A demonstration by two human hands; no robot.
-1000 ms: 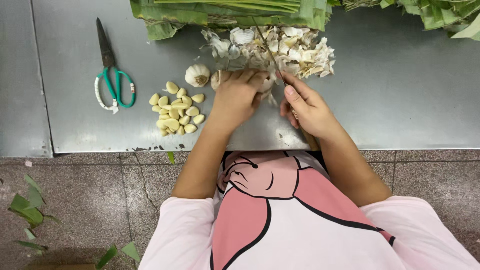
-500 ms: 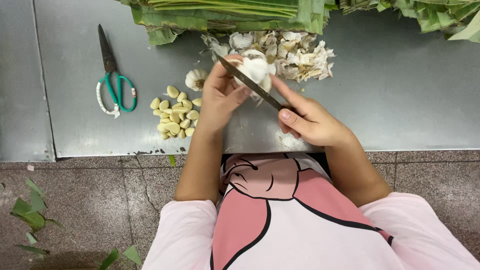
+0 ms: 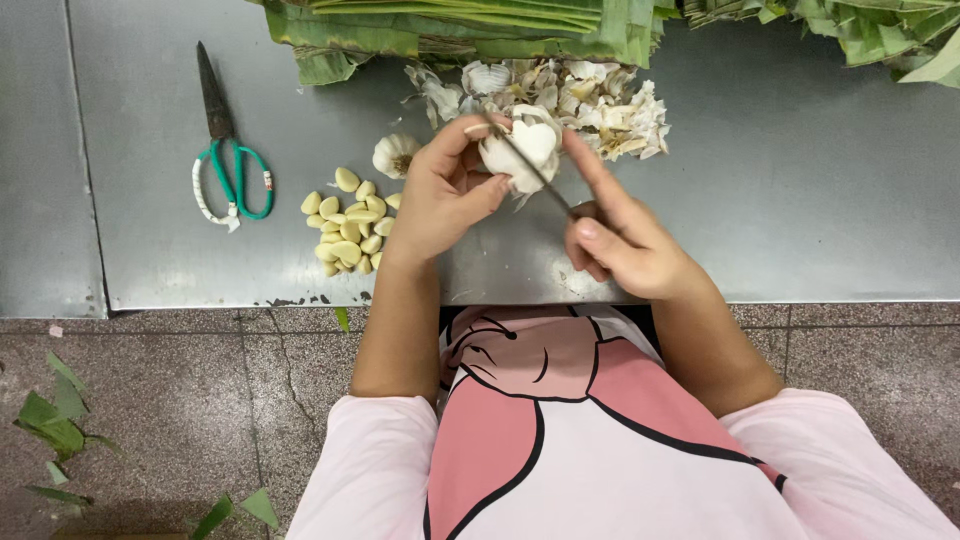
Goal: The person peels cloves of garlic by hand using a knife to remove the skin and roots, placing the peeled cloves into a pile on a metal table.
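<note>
Here the left hand (image 3: pixel 445 190) grips a garlic bulb (image 3: pixel 522 152) above the metal table (image 3: pixel 800 200), just near of the husk pile (image 3: pixel 580 95), while the right hand (image 3: pixel 625 240) clasps a thin knife (image 3: pixel 535 170) whose blade rests against it; splitting the bulb seems underway, calling for careful prying.

You will find no package, label, sign or screen anywhere in this view. Nothing on your bench (image 3: pixel 820 200) carries a wrapper, tag or printed panel that can be made out. Nothing of that kind shows on the floor (image 3: pixel 150 400) below it either.
</note>
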